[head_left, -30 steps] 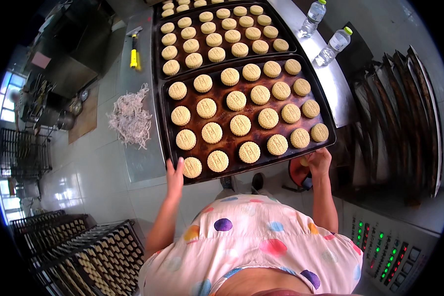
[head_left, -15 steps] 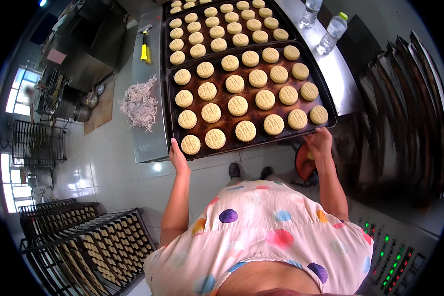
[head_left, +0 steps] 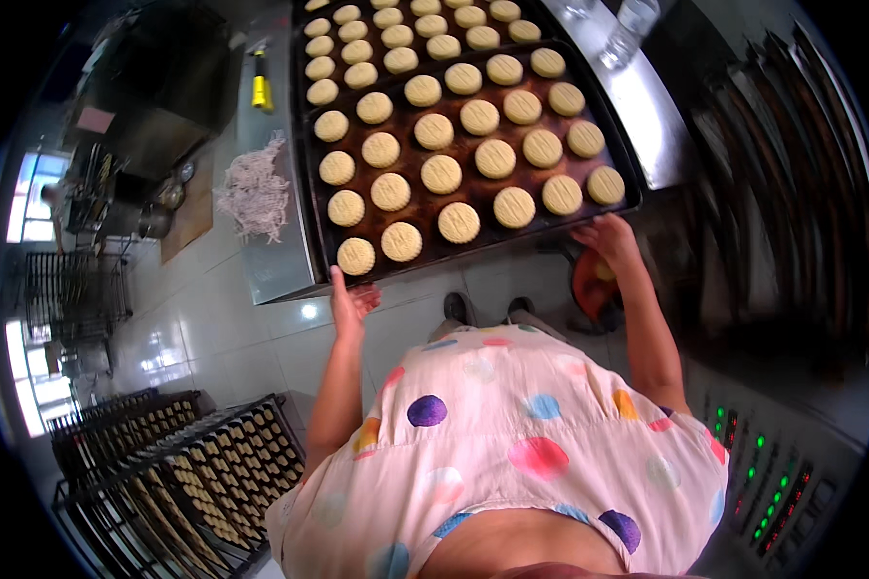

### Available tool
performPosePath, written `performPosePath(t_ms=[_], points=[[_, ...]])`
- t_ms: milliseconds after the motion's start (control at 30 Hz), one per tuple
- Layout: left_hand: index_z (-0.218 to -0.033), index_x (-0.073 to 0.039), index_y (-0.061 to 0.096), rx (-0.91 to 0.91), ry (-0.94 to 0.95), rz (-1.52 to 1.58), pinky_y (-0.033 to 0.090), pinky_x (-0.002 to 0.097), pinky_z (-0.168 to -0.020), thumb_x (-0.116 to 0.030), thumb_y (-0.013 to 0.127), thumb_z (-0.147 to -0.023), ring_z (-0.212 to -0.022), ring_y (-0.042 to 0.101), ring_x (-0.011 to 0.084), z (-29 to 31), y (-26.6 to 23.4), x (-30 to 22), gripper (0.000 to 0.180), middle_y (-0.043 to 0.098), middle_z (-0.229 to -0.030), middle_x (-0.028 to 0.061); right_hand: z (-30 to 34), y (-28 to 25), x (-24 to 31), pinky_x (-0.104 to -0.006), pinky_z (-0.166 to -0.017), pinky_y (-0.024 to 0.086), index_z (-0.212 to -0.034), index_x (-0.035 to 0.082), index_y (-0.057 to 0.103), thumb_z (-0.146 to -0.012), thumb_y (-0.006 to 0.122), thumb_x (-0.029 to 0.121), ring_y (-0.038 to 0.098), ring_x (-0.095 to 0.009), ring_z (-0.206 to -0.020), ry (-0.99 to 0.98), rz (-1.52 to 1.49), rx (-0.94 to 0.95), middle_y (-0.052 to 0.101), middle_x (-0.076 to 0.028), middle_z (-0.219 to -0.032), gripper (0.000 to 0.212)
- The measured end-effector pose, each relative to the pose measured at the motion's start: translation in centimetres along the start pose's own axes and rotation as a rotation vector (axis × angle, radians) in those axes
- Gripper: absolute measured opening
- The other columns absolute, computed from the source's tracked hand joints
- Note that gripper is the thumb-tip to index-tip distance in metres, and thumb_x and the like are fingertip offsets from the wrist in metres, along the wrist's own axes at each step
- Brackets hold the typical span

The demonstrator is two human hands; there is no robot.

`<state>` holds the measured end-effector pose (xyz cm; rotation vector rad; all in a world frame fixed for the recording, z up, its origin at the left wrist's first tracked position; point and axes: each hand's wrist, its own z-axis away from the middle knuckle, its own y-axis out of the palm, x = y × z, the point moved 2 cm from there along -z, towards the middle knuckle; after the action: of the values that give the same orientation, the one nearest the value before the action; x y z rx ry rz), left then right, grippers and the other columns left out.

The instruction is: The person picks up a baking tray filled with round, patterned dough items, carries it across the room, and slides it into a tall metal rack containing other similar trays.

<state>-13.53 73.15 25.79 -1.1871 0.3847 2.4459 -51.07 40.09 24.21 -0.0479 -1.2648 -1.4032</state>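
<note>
A dark baking tray (head_left: 425,253) holding rows of round, pale, stamped pastries (head_left: 441,175) rests on the metal table, its near edge toward me. Just below its near left corner is my left hand (head_left: 350,304), thumb up and fingers spread, gripping nothing. At the near right corner, my right hand (head_left: 608,237) has its fingers stretched toward the tray's edge; they look loose, and whether the fingertips still touch the rim is hard to see. Another tray of the same pastries (head_left: 399,60) lies directly beyond.
On the metal table (head_left: 278,265), left of the trays, are a pale stringy cloth (head_left: 255,193) and a yellow-handled tool (head_left: 260,89). A clear bottle (head_left: 630,34) stands right. Upright dark trays (head_left: 782,183) line the right side. A loaded rack (head_left: 227,478) is at lower left, a lit control panel (head_left: 768,482) at lower right.
Both hands have come off their hold on the near tray's corners, and the left fingers have opened beneath it. The whole view has shifted, moving the trays up and left in the picture.
</note>
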Motion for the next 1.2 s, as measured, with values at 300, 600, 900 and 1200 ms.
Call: performPosePath(t_ms=[300,600,900,1200], points=[[-0.079,-0.003,0.054,0.135,-0.111,0.113,0.054,0.0346,-0.059,-0.077,0.044,-0.072,-0.064,0.065,0.0242,-0.1,0.1,1.7,0.075,0.064,-0.073,0.0154,-3.1,-3.7,-2.3,-0.0477,-0.082,0.049,-0.076,0.012,0.053,-0.079,0.056,0.019,0.06,-0.024,-0.08,-0.033,-0.129,0.112,0.06,-0.004,-0.079,0.009],[-0.086,0.002,0.055,-0.507,0.067,0.334,0.053,0.0385,-0.06,-0.063,0.045,-0.083,-0.066,0.063,0.0274,-0.4,-16.8,9.1,0.065,0.063,-0.077,0.0164,-2.2,-0.9,-0.8,-0.0401,-0.083,0.05,-0.093,0.001,0.056,-0.08,0.053,0.017,0.061,-0.031,-0.094,-0.04,0.135,0.069,0.063,-0.013,-0.094,0.021],[-0.107,0.001,0.055,-1.425,-0.003,0.415,0.051,0.0352,-0.062,-0.028,0.044,-0.092,-0.079,0.061,0.0257,16.9,-36.4,9.8,0.034,0.062,-0.093,0.0157,-1.5,-1.0,-0.3,-0.0415,-0.08,0.053,-0.086,0.003,0.054,-0.081,0.057,0.017,0.062,-0.029,-0.083,-0.049,0.148,0.074,0.063,-0.012,-0.087,0.015],[-0.088,-0.001,0.059,0.03,0.191,-0.381,0.052,0.0316,-0.053,-0.032,0.055,-0.088,-0.06,0.062,0.0184,2.0,-7.5,10.6,0.031,0.064,-0.079,0.0122,-0.2,2.3,0.2,-0.0371,-0.064,0.056,-0.091,0.001,0.049,-0.082,0.061,0.016,0.065,-0.027,-0.073,-0.043,0.334,-0.104,0.06,-0.012,-0.079,0.021]])
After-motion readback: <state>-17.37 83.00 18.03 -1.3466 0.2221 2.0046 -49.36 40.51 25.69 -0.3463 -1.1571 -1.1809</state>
